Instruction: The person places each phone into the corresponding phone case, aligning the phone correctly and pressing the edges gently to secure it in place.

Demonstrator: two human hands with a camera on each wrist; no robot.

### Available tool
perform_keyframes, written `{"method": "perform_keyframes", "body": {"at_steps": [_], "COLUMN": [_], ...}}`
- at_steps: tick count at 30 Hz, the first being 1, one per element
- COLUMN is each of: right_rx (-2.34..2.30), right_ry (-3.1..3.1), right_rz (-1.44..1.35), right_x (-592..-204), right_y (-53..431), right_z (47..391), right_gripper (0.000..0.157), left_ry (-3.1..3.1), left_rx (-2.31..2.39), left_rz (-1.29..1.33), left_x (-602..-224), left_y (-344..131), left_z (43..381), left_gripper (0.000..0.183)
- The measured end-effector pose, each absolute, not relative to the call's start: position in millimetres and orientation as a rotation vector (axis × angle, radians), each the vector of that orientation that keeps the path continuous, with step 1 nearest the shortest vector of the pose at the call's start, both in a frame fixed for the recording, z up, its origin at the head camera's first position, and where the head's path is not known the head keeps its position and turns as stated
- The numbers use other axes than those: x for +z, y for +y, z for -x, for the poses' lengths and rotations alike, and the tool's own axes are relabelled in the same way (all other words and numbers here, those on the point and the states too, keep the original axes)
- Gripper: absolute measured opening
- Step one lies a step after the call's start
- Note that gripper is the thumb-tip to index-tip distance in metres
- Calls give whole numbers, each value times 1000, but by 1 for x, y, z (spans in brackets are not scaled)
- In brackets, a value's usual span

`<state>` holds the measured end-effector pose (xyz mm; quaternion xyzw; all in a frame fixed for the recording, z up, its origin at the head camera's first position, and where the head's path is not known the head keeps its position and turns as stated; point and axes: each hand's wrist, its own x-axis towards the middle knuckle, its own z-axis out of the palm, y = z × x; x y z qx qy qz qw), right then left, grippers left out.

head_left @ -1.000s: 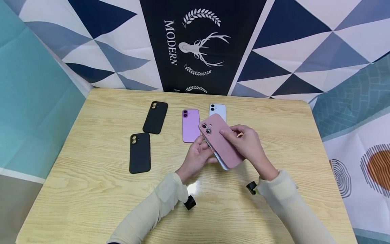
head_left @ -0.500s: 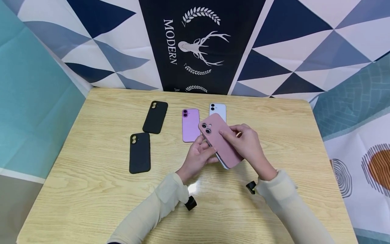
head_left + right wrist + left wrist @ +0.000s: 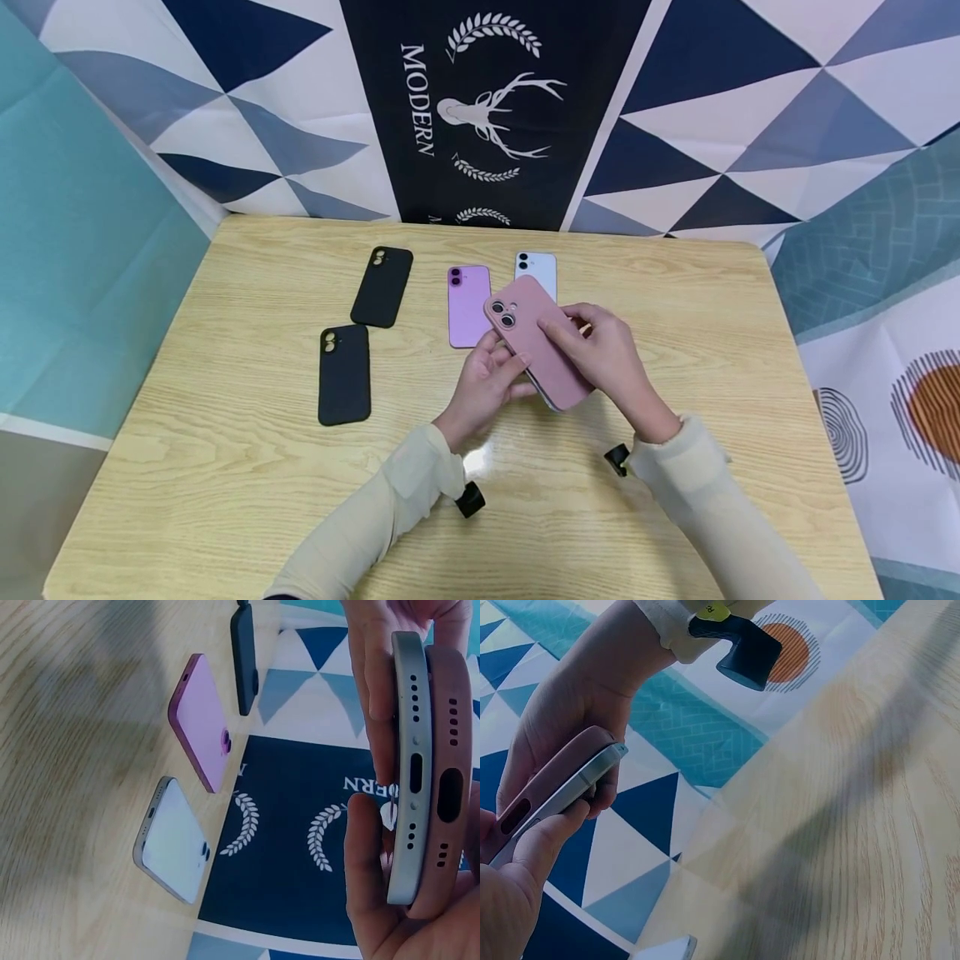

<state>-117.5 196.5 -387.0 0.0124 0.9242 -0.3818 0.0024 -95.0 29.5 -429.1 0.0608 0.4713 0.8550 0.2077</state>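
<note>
Both hands hold a silver-edged phone (image 3: 411, 765) together with a pink phone case (image 3: 543, 337) above the table. The case lies over the phone's back, with camera lenses showing in its cutout. At the bottom end the phone's edge stands outside the case, side by side with it, in the right wrist view. My left hand (image 3: 483, 385) grips the left long edge, thumb at the case's back and fingers beneath. My right hand (image 3: 607, 350) grips the right side, its thumb pressing the case's back. Much of the phone is hidden by the case.
A purple phone (image 3: 468, 308) and a white phone (image 3: 538, 271), partly covered by the case in the head view, lie at the back of the wooden table (image 3: 225, 500). Two black phone cases (image 3: 382, 287) lie to the left. A patterned cloth (image 3: 285, 125) hangs behind.
The gap between the phone and the pink case along the lower left edge has narrowed. My left thumb has come onto the case's back. Both hands have shifted slightly left.
</note>
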Motion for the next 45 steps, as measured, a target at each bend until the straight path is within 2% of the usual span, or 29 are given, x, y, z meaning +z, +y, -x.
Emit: {"method": "perform_keyframes", "body": {"at_steps": [15,29,36,39,43,45], "right_rx": [-1232,-1351,-1658,-1853,-2034,-2101], "right_ry": [2731,2672,2459,2246,1933,1797], "right_rz": [-69,-77,-141,-110,36,108], "right_x": [-388,-391,-396,-400,-406,-408], "right_y": [198,199,207,209,206,204], "right_z": [119,118,110,104,96,94], "right_gripper": [56,55,57,52,32,31], "left_ry": [1270,1267,1256,1251,1227,1222], "left_rx": [2427,2444,2513,2565,2629,2652], "left_rz": [-139,-128,-89,-84,-80,-80], "left_x": [-425,-422,-419,-418,-418,-418], "left_y": [29,27,27,27,28,28], "left_z": [97,96,95,95,95,95], "left_gripper": [54,53,49,49,48,48]}}
